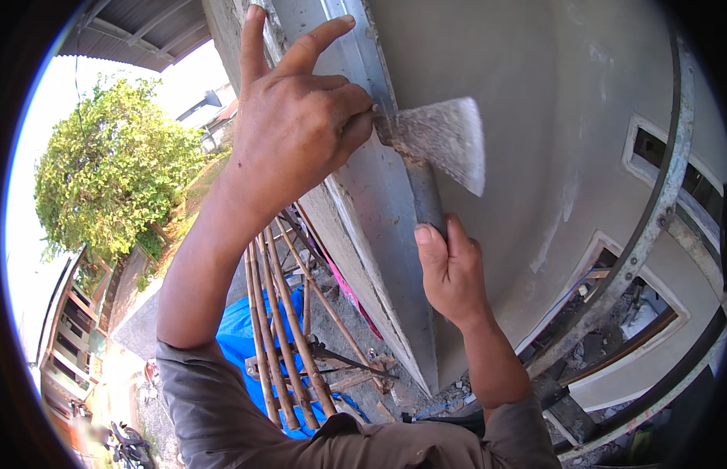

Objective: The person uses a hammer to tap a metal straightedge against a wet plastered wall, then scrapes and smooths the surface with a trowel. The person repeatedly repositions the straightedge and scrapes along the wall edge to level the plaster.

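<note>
My right hand (453, 270) is wrapped round the grey handle of a hatchet (442, 141). Its worn, broad blade points right, and its blunt back is right beside the fingertips of my left hand (297, 117). The thumb and forefinger of that hand are pinched together, while two other fingers stretch upward. Whatever small thing sits in the pinch is mostly hidden. Behind both hands a long grey metal-like strip (379, 207) runs down along the edge of a rough concrete wall corner (348, 242). My left hand rests against this strip.
A smooth grey plastered wall (504, 70) fills the right. Curved by the lens, a metal scaffold frame (649, 227) stands at far right. Bamboo poles (281, 344) and a blue tarp (237, 324) lie below, with rubble. A tree (113, 168) and a motorcycle (129, 445) are at left.
</note>
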